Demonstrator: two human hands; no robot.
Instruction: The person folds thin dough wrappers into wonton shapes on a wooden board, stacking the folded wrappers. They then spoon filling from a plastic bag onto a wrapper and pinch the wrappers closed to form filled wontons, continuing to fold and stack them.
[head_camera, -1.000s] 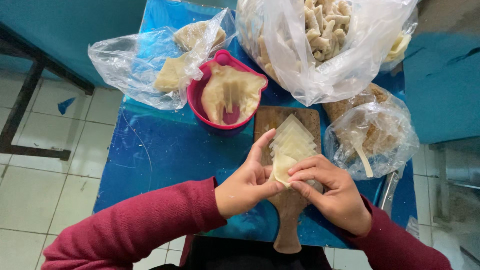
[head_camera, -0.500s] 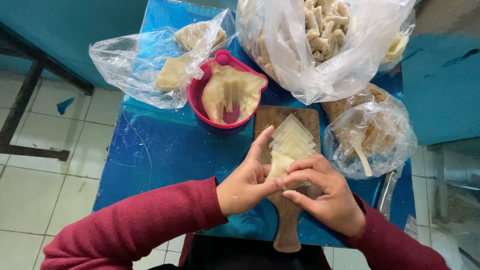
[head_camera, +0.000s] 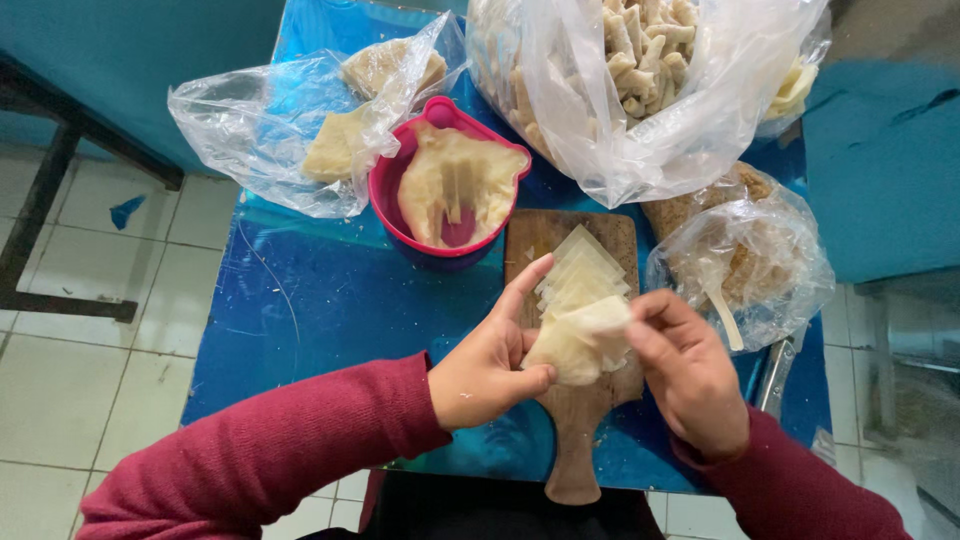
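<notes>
Here, both hands pinching one pale wrapper (head_camera: 580, 340) over the board (head_camera: 575, 400), near the table's (head_camera: 300, 300) front edge. Left hand (head_camera: 490, 370) gripping its lower left side, forefinger stretched up along it; right hand (head_camera: 690, 375) nipping the right corner with its fingertips. Wrapper lying between the two grips, equally near each, atop the stack (head_camera: 580, 270), long axis slanting toward the pink bowl (head_camera: 390, 190).

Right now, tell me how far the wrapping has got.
Done: a big clear bag at the back holds many rolled pieces. In hand: the left hand and right hand fold one pale wrapper over the wooden board. Left: a stack of flat wrappers and filling in the pink bowl.
</notes>
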